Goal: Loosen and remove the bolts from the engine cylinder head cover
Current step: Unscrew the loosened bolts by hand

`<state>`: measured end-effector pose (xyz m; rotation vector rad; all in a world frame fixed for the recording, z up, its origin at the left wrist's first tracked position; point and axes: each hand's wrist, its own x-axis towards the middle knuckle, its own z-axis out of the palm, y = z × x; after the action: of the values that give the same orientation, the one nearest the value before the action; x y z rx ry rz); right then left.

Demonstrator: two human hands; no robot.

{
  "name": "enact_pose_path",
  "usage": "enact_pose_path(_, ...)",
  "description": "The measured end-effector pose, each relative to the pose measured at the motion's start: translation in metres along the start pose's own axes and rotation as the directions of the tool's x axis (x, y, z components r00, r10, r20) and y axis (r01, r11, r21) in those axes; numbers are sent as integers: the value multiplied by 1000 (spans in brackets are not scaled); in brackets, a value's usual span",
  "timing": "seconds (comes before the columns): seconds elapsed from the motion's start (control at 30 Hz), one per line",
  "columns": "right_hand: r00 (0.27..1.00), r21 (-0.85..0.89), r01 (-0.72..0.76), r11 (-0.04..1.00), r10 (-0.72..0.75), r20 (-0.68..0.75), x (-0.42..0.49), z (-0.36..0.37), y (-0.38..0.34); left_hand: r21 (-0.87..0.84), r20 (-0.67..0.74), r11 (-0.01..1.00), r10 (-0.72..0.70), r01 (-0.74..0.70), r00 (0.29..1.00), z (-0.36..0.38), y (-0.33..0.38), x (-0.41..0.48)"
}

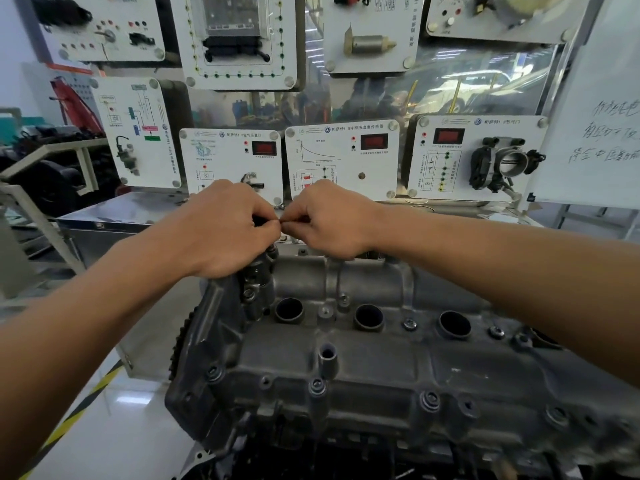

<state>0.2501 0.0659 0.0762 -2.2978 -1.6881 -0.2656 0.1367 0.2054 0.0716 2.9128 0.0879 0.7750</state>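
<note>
Because both hands meet at the 12 o'clock edge of the cylinder head cover [346, 368], the work seems to be on a fastener along its far rim, hidden under the knuckles. The left hand [221, 233] sits at about 11 o'clock with its heel resting on the raised far-left corner of the cover, probably as a brace to keep the turning force steady. Its fingers [266, 233] are curled tight around a dark object [259, 221] that shows only in slivers. The right hand [332, 220], just past 12 o'clock, also has its fingers curled. Its fingertips touch those of the left hand, and another dark sliver shows inside its grip. Whether this is one bar held across both hands or a small loose piece, I cannot tell.

The cover lies flat and fills the lower half of the view, with its open plug wells [369, 317] in a row across the middle. Several bolts [409, 323] are in their seats between the wells and along the 6 o'clock edge, so most of the job looks undone. Starting at the far rim keeps the forearms above the nearer bolts rather than on them. Beyond the engine, at 12 o'clock, training panels [341, 161] stand upright.
</note>
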Motion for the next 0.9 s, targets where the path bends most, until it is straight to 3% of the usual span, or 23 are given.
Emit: enact_pose_path(0.9, 949, 22, 313, 950, -313, 35, 15, -3, 31, -68, -28, 998, -3, 1, 1000, 4, 3, -1)
